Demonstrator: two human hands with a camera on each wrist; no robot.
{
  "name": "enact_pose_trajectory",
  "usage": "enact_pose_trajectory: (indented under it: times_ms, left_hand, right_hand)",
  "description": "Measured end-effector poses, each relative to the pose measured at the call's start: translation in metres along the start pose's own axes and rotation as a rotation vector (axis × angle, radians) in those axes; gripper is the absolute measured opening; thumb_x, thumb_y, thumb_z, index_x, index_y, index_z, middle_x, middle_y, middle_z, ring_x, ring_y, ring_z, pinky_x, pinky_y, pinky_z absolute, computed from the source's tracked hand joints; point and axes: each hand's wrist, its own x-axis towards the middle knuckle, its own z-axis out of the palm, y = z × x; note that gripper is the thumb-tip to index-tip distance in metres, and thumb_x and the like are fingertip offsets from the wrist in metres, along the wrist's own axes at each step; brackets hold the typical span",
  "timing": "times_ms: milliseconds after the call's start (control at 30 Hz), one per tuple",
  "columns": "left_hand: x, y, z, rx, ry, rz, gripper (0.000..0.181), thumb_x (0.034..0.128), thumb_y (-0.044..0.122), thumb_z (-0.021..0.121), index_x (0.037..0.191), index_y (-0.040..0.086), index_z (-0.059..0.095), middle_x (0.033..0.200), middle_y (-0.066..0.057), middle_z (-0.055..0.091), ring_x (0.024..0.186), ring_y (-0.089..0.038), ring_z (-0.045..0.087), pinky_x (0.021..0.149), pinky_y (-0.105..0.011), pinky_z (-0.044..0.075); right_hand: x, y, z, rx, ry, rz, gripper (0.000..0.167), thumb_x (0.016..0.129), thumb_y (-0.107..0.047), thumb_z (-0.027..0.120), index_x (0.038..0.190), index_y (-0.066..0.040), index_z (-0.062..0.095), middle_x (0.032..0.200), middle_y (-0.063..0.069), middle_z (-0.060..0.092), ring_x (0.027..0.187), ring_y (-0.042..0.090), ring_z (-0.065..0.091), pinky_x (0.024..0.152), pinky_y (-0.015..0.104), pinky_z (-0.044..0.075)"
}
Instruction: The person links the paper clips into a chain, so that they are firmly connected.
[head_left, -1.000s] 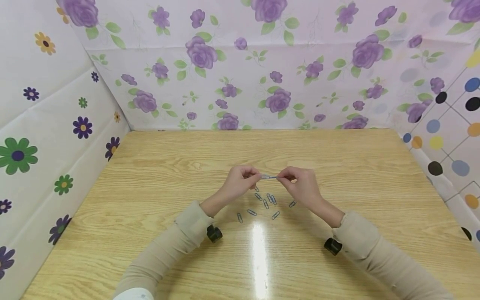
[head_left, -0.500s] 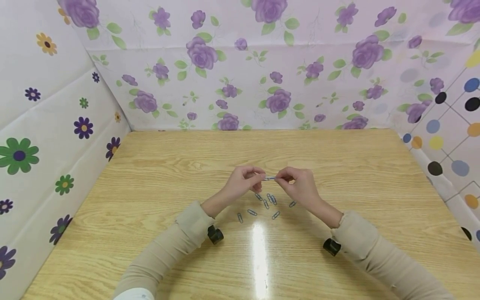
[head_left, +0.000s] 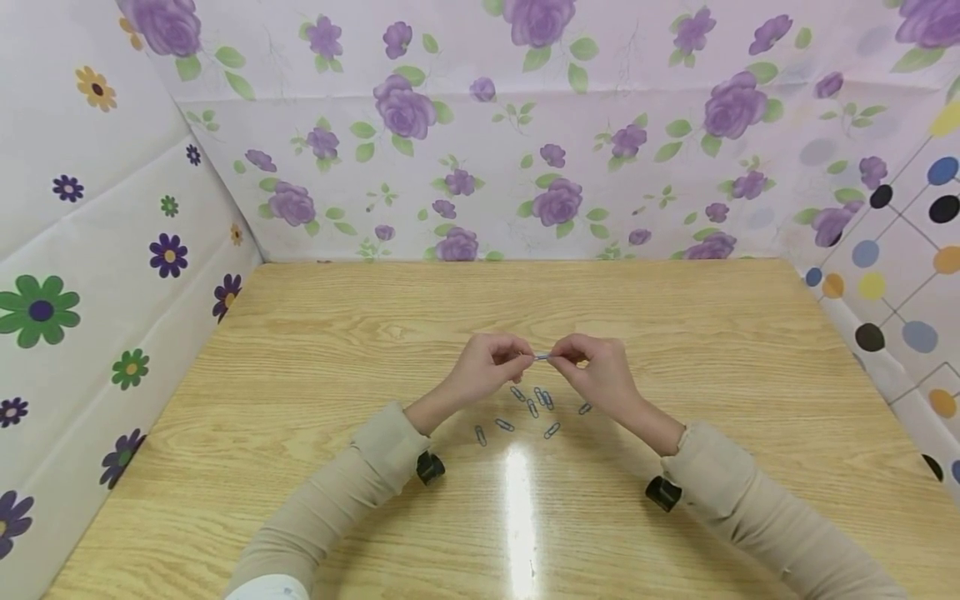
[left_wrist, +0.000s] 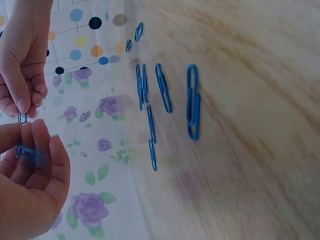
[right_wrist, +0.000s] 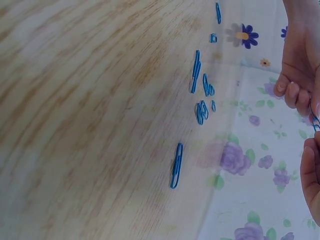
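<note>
A blue paper clip [head_left: 542, 357] bridges the small gap between a person's two hands, raised above a wooden table [head_left: 360, 333]. At the clip's 9 o'clock in the head view, the left hand [head_left: 489, 367] pinches one end, more blue wire [left_wrist: 25, 152] showing among its curled fingers; at 3 o'clock, the right hand [head_left: 602, 371] grips the other between thumb and fingers. Eight loose clips [head_left: 532, 407] lie scattered from 4 to 8 o'clock, two of them side by side at 6. Purple-flowered cloth [head_left: 465, 133] hangs at 12 o'clock, beyond the table's far edge.
</note>
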Motion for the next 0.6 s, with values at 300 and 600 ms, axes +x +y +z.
enact_pose_trajectory:
  times_ms: [300, 600]
  left_hand:
    - [0.0, 0.001, 0.001, 0.071, -0.048, 0.053, 0.009, 0.0905, -0.005, 0.049, 0.087, -0.008, 0.056, 0.077, -0.024, 0.057, 0.064, -0.013, 0.053, 0.061, -0.033, 0.05]
    - [-0.003, 0.001, -0.001, 0.098, -0.034, 0.048, 0.009, 0.0904, -0.005, 0.049, 0.085, -0.005, 0.056, 0.075, -0.019, 0.056, 0.063, -0.007, 0.048, 0.055, -0.019, 0.041]
  right_hand:
    - [-0.001, 0.001, -0.002, 0.022, -0.041, 0.031, 0.008, 0.075, 0.003, 0.071, 0.076, -0.003, 0.066, 0.071, 0.005, 0.067, 0.061, 0.013, 0.063, 0.054, 0.025, 0.051]
    - [-0.014, 0.02, -0.016, -0.01, -0.156, 0.153, 0.004, 0.077, -0.001, 0.071, 0.079, -0.001, 0.068, 0.076, 0.004, 0.067, 0.065, 0.013, 0.061, 0.058, 0.025, 0.05]
